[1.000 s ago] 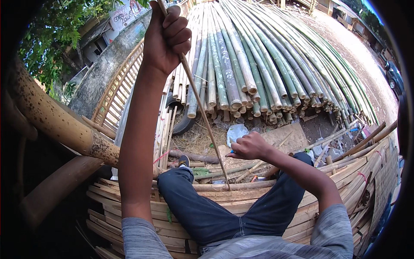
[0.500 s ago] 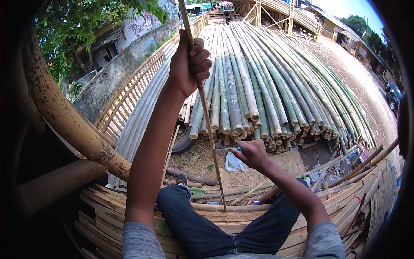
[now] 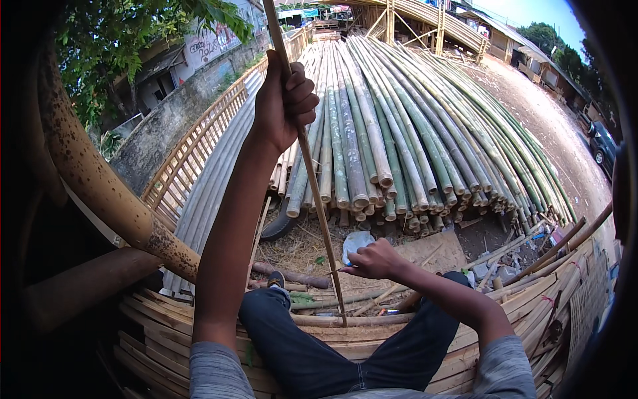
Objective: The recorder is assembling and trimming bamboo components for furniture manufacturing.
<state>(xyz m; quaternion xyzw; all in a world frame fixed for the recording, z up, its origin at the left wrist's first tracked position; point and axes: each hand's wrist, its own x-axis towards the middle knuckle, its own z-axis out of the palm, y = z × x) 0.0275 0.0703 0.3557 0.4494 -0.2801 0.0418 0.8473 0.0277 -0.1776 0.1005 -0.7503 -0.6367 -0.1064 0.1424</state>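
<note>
My left hand (image 3: 289, 103) is raised and wrapped round the upper part of a long bamboo stick (image 3: 320, 199). The stick slants down in front of me, its lower end against the bamboo between my knees. In my right hand (image 3: 377, 259), closed, is a small knife (image 3: 332, 271); its thin blade points left and reaches the lower part of the stick. The fingers hide the knife's handle. Whether the blade touches the stick or only passes before it, I cannot tell.
Long green bamboo poles (image 3: 372, 133) lie stacked ahead. Beneath me are split bamboo slats (image 3: 159, 326); a thick spotted bamboo pole (image 3: 106, 176) crosses at left. A white plastic bag (image 3: 357, 245) and a tyre (image 3: 278, 227) lie ahead. Beyond stand a lattice fence (image 3: 199, 146) and a parked vehicle (image 3: 603, 149).
My right hand has moved down and slightly left with the knife, lower along the stick. The left hand keeps its grip, and the view has shifted slightly.
</note>
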